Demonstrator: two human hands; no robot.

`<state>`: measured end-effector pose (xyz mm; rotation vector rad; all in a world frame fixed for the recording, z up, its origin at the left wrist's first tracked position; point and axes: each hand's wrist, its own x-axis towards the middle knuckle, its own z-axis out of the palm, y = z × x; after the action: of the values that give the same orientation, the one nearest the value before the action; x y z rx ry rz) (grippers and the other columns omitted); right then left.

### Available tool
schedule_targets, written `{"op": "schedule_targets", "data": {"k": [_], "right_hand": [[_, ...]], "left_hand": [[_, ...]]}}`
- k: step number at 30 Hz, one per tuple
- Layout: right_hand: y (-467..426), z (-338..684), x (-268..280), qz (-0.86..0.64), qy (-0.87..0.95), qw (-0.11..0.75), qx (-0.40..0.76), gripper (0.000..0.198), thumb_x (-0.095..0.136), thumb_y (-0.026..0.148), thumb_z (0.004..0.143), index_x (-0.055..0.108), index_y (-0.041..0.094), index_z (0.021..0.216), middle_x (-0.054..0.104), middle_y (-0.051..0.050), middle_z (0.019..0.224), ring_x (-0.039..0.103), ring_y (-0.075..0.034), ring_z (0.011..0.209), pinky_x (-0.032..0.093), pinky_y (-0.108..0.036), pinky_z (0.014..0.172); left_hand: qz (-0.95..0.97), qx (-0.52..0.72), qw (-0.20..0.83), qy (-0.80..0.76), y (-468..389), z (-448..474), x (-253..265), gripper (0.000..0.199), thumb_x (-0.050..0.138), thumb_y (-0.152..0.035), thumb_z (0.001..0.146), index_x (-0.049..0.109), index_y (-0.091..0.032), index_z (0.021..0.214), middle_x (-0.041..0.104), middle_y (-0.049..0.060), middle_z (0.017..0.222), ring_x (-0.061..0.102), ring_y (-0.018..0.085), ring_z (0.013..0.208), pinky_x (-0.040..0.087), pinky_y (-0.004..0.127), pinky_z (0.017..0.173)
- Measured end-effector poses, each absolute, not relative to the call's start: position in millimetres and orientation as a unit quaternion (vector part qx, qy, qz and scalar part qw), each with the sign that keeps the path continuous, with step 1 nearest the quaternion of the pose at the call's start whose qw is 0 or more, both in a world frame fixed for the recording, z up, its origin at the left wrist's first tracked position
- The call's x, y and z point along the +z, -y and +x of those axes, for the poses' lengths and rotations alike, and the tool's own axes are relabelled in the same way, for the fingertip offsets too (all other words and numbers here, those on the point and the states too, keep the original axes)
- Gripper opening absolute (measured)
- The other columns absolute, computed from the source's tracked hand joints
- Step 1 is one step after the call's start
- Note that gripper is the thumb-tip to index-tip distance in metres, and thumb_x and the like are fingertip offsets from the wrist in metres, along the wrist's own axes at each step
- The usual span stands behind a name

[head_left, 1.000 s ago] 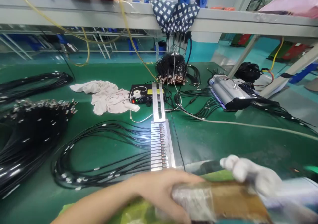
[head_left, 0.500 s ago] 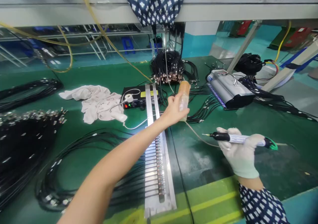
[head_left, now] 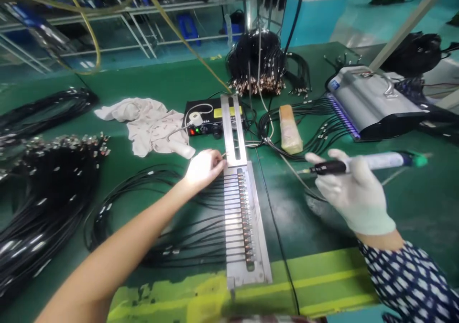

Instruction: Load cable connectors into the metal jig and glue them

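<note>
My bare left hand [head_left: 206,167] has its fingers curled and pressed together at the left edge of a slotted metal plate [head_left: 234,144]; the fingertips are partly hidden. This plate overlaps the far end of a longer metal fixture [head_left: 256,246], where a row of black cables lies side by side with small metal connectors. In my gloved right hand [head_left: 353,189] is a needle-tipped pen-like tool [head_left: 376,161] with a black front, a pale barrel and a green end, its tip pointing left. A tan block wrapped in clear film [head_left: 290,129] lies on the green mat beyond it.
A black control box [head_left: 215,117] with lit switches sits under the plate's far end. Left are a pale cloth [head_left: 143,122] and cable bundles [head_left: 64,184]. Another cable bundle [head_left: 256,60] stands at the back. A silver machine with a purple-lit edge [head_left: 373,101] is at right.
My left hand has let go of the film-wrapped block, leaving it on the mat, and moved left to the slotted plate. My right hand still holds the pen-like tool. The view has tilted down.
</note>
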<state>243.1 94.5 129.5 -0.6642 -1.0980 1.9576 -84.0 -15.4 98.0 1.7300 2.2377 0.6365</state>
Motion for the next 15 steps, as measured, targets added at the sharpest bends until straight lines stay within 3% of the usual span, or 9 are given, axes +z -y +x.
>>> {"op": "schedule_targets", "data": {"k": [2,5,11,15], "right_hand": [[-98.0,209.3,126.9,-0.223,0.479,0.419,0.738,0.033,0.072,0.055,0.086,0.068,0.027,0.102,0.072,-0.005,0.111,0.059,-0.01,0.061,0.049,-0.021,0.051],[-90.2,166.2,105.7,-0.227,0.538,0.382,0.716,0.033,0.075,0.046,0.085,0.063,0.023,0.105,0.073,-0.006,0.112,0.068,-0.013,0.07,0.053,-0.023,0.058],[-73.3,141.8,65.4,-0.235,0.629,0.346,0.656,0.023,0.066,0.041,0.092,0.064,0.02,0.1,0.07,-0.005,0.107,0.065,-0.011,0.065,0.052,-0.022,0.055],[-74.3,144.7,62.4,-0.21,0.681,0.339,0.614,0.023,0.061,0.044,0.094,0.067,0.022,0.099,0.066,-0.005,0.106,0.066,-0.014,0.071,0.058,-0.031,0.067]], "left_hand": [[0.585,0.211,0.142,-0.77,20.6,-94.5,78.8,0.026,0.06,-0.042,0.086,0.065,-0.016,0.087,0.061,0.002,0.073,0.054,0.018,0.07,0.041,0.029,0.066],[0.577,0.218,0.153,-0.772,23.1,-90.5,59.7,0.026,0.059,-0.042,0.087,0.063,-0.017,0.092,0.062,0.001,0.073,0.054,0.019,0.073,0.041,0.03,0.068],[0.572,0.233,0.154,-0.771,38.1,-78.4,54.6,0.019,0.053,-0.038,0.091,0.059,-0.019,0.09,0.06,0.002,0.076,0.055,0.021,0.081,0.04,0.033,0.075],[0.574,0.246,0.155,-0.766,43.9,-79.2,51.6,0.021,0.05,-0.039,0.094,0.058,-0.019,0.09,0.057,0.002,0.079,0.054,0.021,0.084,0.039,0.034,0.078]]}}
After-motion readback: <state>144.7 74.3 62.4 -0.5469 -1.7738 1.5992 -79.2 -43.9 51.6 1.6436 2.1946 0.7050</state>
